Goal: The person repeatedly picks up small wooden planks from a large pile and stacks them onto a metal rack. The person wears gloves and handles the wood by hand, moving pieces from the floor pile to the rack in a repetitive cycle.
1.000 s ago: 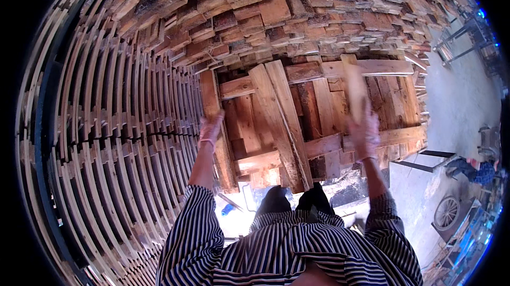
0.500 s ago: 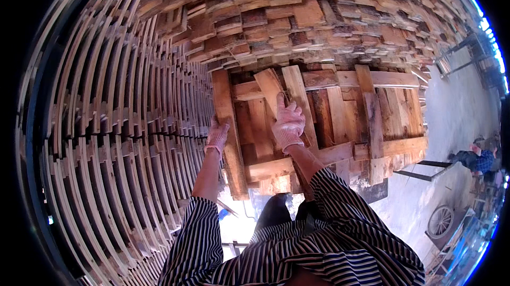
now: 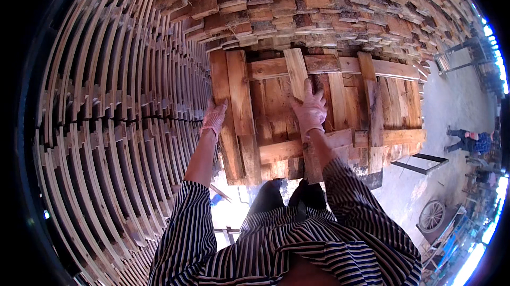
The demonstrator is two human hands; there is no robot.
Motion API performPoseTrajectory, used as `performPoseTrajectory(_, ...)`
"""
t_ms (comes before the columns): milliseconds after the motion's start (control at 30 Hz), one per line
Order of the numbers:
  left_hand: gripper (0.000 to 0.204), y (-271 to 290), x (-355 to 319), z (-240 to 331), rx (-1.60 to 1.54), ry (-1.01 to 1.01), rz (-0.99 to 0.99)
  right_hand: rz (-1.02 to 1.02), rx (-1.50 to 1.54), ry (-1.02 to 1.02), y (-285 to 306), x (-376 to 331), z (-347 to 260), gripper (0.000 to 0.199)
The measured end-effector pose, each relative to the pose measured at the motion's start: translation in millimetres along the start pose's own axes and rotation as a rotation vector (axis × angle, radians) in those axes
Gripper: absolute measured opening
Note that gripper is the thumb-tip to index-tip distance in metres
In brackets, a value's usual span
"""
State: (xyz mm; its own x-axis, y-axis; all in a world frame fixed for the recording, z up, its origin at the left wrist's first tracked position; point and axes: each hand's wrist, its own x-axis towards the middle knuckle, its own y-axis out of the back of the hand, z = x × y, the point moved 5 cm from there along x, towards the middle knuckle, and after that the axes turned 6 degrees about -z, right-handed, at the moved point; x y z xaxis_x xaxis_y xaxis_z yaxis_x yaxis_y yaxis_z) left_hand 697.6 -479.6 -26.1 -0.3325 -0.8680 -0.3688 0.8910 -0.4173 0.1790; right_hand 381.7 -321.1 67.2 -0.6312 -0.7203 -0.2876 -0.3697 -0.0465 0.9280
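Observation:
Both my hands wear pale pink gloves. My left hand [image 3: 214, 117] grips the outer edge of a long brown plank [image 3: 223, 105] at the left side of a flat layer of planks [image 3: 388, 137] in front of me. My right hand [image 3: 311, 109] lies on a lighter narrow plank [image 3: 295, 70] that runs lengthwise down the middle of the layer, fingers wrapped over its edges. My striped sleeves come in from below.
A tall stack of thin curved-looking slats [image 3: 106, 126] fills the left. Rough stacked boards [image 3: 319, 4] rise behind the layer. A person in blue [image 3: 473, 141] stands on the concrete at right, near a wheel [image 3: 431, 216] and a dark metal frame [image 3: 419, 165].
My right hand brought the lighter plank from the right side to the middle of the layer and laid it down there. My left hand stayed on the left plank's edge.

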Motion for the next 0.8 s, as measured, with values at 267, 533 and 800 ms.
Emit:
performPoseTrajectory(267, 0.071, -16, 2, 22, -0.08, 0.219, -0.061, -0.175, 0.434, 0.233, -59, -14, -85, 0.084)
performPoseTrajectory(533, 0.074, 1, -7, 15, 0.133, 0.268, 0.009, 0.314, -0.186, -0.177, 72, 8, 169, 0.073)
performPoseTrajectory(800, 0.068, 0, -11, 35, 0.394, 0.204, -0.013, 0.37, -0.371, 0.026, 81, -34, 202, 0.08)
